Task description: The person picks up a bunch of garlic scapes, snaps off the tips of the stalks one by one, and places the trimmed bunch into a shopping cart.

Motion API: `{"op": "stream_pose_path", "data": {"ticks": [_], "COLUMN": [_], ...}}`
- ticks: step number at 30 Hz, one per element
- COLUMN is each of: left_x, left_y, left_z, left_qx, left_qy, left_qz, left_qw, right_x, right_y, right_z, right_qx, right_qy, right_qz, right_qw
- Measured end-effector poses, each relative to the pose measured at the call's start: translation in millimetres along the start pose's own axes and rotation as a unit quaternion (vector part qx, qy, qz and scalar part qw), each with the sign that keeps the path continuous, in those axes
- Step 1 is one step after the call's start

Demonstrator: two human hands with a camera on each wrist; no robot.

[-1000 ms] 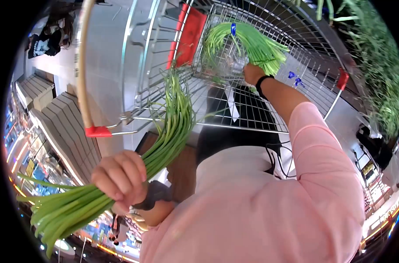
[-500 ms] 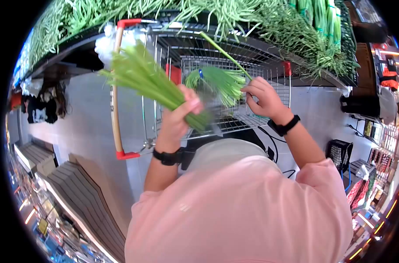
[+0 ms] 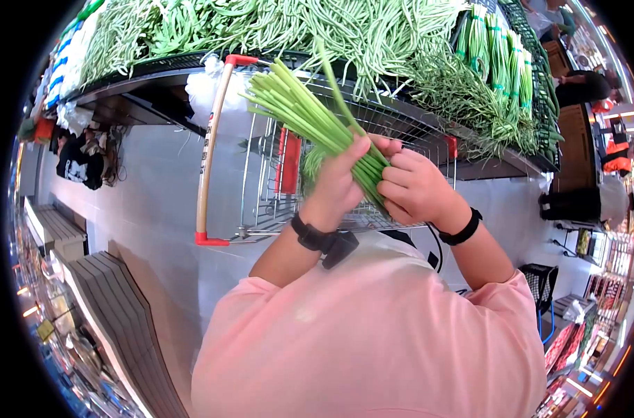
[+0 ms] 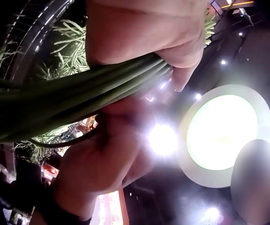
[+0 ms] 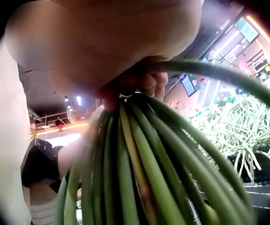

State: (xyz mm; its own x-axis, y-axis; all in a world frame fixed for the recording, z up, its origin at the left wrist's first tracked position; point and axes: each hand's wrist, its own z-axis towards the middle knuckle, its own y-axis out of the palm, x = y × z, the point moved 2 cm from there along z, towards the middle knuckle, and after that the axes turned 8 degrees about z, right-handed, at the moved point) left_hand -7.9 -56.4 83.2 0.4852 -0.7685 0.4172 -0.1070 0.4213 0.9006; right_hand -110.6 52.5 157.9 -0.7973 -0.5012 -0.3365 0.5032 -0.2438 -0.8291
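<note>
A bunch of long green stalks slants across the chest in the head view, cut ends up and to the left. My left hand grips its middle, thumb on top. Just to the right, my right hand has curled fingers against the bunch and pinches a single stalk that stands apart. The left wrist view has the stalks running under the left hand. In the right wrist view several stalks fan out below the right hand.
A wire shopping cart with a wooden handle stands below the hands, with more greens inside. Beyond it, a produce stand holds long beans and tied green bundles. A striped bench is at lower left; people are at both sides.
The left hand has moved right with the bunch, and the right hand has come in to meet it. The single stalk now lies alongside the bunch. The view has tilted toward the stand.
</note>
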Motion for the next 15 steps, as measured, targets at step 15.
{"op": "stream_pose_path", "data": {"ticks": [15], "left_x": [-97.9], "left_y": [68.4], "left_z": [21.0], "left_qx": [0.002], "left_qy": [0.052], "left_qz": [0.032], "left_qw": [0.998], "right_x": [55.5], "right_y": [-92.5], "right_z": [-149.2], "right_qx": [0.118], "right_qy": [0.041], "right_qz": [0.1], "right_qw": [0.987]}}
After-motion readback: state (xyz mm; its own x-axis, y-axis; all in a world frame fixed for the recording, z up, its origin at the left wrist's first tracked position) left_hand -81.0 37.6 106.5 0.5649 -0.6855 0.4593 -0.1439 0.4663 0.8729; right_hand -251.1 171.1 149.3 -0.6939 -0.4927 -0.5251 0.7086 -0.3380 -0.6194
